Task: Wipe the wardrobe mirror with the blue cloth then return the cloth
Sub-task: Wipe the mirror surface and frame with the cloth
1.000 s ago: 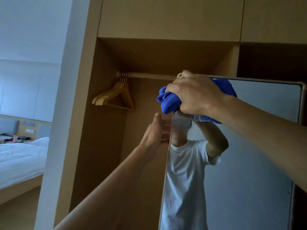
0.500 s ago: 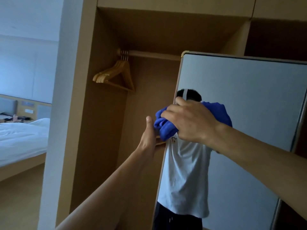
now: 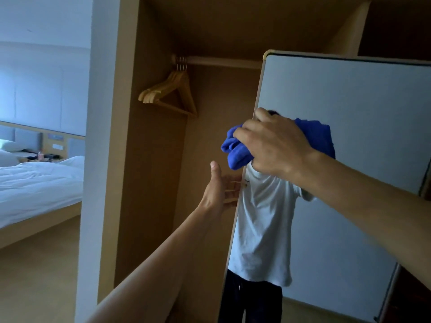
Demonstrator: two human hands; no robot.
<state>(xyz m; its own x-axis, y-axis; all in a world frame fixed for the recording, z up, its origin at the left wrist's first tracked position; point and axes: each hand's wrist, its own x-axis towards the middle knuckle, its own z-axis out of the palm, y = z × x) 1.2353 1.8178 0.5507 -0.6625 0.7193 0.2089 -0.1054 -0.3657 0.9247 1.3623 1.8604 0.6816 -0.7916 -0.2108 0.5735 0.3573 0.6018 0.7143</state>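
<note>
Right grip [image 3: 272, 145]: the person's right hand, fingers curled round the bunched blue cloth and clamped on it, pressing it against the glass.
Bunched blue microfibre cloth [image 3: 235, 151]: on the tall wardrobe mirror, at its left edge and in its upper part; a fold sticks out past the frame to the left.
Tall pale-framed wardrobe mirror [image 3: 349, 108]: a panel standing in front of the open light-wood wardrobe [image 3: 149, 159]; it reflects the person in a white T-shirt.
Left grip [image 3: 219, 190]: the left hand, fingers straight and apart, thumb up, holding nothing; the fingertips reach the mirror's left edge just below the cloth, and I judge that they steady the panel.
Change: a second ago the cloth was at the mirror's top left corner, level with the wooden hanging rail [image 3: 221, 61]; it has since come down the left edge to the height of the reflected head. The left hand has stayed at the edge.
Meaning for the task: the wiping looks early on, with one downward stroke begun; the middle, right side and lower glass probably remain, and the cloth is not yet returned.
Elsewhere: wooden coat hangers [image 3: 170, 94] hang on the rail; a white-sheeted bed [image 3: 35, 183] lies at far left.
</note>
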